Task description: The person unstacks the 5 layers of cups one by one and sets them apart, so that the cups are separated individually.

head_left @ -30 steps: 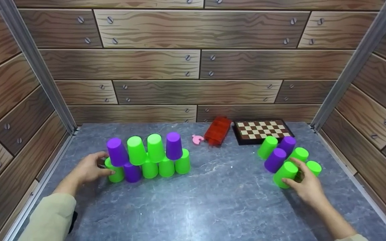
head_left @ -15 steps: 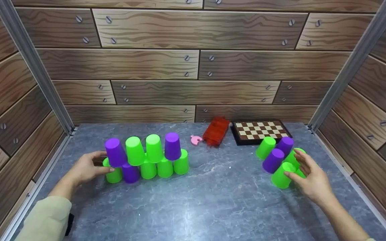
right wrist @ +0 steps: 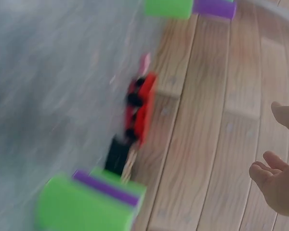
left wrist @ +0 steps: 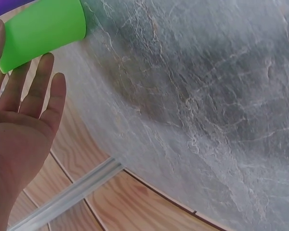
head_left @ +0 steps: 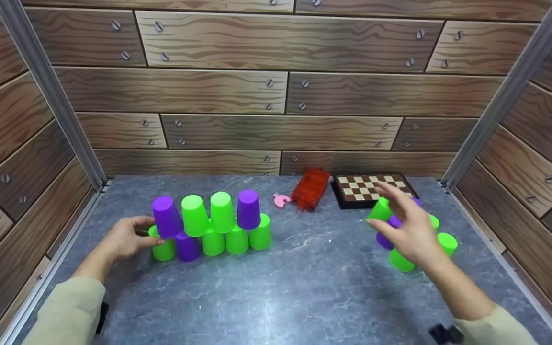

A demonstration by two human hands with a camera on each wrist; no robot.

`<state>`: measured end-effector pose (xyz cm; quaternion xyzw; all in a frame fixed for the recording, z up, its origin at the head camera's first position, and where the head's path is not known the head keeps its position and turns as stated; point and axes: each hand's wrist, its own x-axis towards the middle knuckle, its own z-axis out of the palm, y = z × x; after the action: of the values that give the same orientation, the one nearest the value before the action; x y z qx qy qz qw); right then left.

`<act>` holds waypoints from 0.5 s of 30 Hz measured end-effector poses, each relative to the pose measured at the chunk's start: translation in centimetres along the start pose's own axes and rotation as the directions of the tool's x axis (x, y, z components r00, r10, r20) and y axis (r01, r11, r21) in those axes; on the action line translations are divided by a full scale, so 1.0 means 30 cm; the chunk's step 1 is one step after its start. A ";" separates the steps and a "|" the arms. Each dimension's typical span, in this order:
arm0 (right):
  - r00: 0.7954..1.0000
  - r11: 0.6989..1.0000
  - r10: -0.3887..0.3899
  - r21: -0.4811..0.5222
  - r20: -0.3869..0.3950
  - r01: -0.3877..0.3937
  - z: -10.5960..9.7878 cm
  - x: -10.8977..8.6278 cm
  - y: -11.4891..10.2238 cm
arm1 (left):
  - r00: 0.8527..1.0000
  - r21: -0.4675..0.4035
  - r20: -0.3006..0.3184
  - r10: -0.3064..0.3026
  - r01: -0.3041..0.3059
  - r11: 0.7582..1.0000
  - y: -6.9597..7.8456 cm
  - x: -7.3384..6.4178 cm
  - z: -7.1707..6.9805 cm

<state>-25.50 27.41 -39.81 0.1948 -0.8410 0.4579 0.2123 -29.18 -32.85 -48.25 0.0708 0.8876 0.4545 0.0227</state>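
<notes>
My left hand (head_left: 127,238) holds the green cup (head_left: 163,250) at the left end of a two-tier cup row, its thumb in front and fingers behind. The left wrist view shows the fingertips at this green cup (left wrist: 43,33). A purple cup (head_left: 166,218) stands upside down above it, and several green and purple cups make up the rest of the stack. My right hand (head_left: 412,235), open with fingers apart, hovers over the cluster of upside-down cups on the right, partly hiding them. Among these is a front green cup (head_left: 401,261). Nothing is in the right hand (right wrist: 279,178).
Behind the right cluster lies a chessboard (head_left: 359,190). A red see-through toy-like piece (head_left: 310,189) and a small pink piece (head_left: 281,201) lie to its left. Wood-patterned walls (head_left: 276,91) enclose the grey marbled table (head_left: 276,287) at the back and sides.
My right hand has let go of the front green cup on the right, lifted, and moved left above the cluster. The left hand stays at the green cup.
</notes>
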 end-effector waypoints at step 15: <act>0.965 0.996 -0.050 0.084 0.258 0.029 0.421 0.219 -0.167 | 1.000 0.018 -0.001 0.009 -0.009 1.000 0.006 0.007 0.000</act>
<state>-30.62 13.22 -39.04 0.2780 -0.8387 0.4572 0.1016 -29.36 -32.73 -48.11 0.0746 0.8913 0.4467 0.0195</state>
